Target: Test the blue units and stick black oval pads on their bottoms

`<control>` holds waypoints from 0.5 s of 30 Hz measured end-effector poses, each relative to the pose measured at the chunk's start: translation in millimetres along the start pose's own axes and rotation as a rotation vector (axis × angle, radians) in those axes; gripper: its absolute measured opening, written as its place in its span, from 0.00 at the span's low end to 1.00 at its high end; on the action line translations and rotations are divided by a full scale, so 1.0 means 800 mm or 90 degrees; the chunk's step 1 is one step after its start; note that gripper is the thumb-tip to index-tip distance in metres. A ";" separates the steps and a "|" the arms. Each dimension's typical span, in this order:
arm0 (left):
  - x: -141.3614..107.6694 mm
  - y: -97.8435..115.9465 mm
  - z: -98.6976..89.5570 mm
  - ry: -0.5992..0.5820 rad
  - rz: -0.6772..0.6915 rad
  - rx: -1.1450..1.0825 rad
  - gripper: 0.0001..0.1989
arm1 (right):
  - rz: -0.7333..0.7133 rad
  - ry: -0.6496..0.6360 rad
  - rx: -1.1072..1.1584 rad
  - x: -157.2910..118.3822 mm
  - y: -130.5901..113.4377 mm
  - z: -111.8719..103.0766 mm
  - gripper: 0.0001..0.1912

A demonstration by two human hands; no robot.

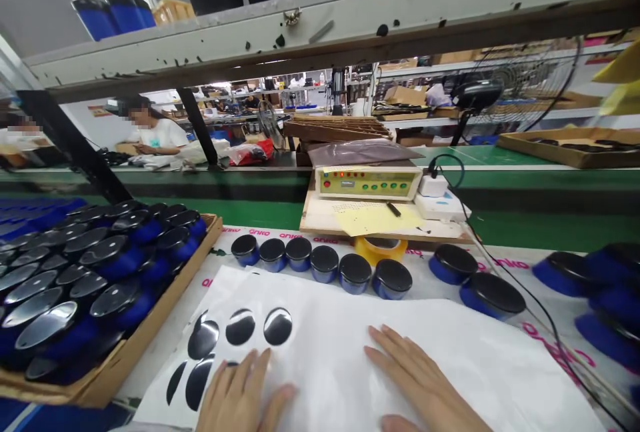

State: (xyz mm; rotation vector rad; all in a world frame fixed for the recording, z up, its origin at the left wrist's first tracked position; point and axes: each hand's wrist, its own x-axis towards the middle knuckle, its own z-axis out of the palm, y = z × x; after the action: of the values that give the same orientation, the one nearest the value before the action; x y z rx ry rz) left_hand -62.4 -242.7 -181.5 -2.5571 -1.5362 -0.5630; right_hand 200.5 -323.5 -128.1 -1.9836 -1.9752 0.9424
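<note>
A large white sheet (333,332) lies on the bench in front of me, with several glossy black round stickers (278,326) on its left part. My left hand (243,392) rests on the sheet with its fingers stretched out, just below the stickers and partly covering one. To the right, my right hand (420,382) lies flat on the bare white area, fingers spread. Beyond the sheet's far edge stands a row of short blue cylinders with black tops (324,263). Behind that row sits a roll of yellow tape (383,250), partly hidden.
At left, a cardboard tray (165,299) holds many black-topped blue cylinders. More cylinders (493,294) stand at right beside a cable (545,312). A control box (369,183) sits on a board at the back, under a shelf beam (350,25). Two people sit beyond.
</note>
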 end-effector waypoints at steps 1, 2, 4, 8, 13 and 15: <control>0.012 0.011 -0.007 -0.026 0.015 -0.012 0.28 | -0.004 -0.003 0.010 -0.004 0.003 -0.001 0.33; 0.026 0.023 -0.013 -0.053 0.036 -0.034 0.27 | -0.014 -0.002 0.022 -0.008 0.006 -0.001 0.32; 0.058 0.051 -0.017 -0.138 0.106 -0.100 0.31 | -0.038 0.011 0.042 -0.016 0.012 0.000 0.31; 0.092 0.095 0.001 -0.276 0.238 -0.213 0.36 | -0.085 0.001 0.077 -0.016 0.027 0.013 0.31; 0.085 0.111 0.010 -0.204 0.171 -0.261 0.32 | -0.116 0.053 0.125 -0.016 0.035 0.022 0.22; 0.087 0.114 -0.001 -0.202 0.132 -0.282 0.24 | -0.117 0.131 0.167 -0.031 0.031 0.020 0.18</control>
State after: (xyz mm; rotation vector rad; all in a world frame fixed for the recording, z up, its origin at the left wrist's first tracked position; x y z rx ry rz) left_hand 45.8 -229.1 -146.3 -3.2315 -1.3152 -0.5421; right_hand 214.3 -354.0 -146.9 -1.6546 -1.7826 0.8656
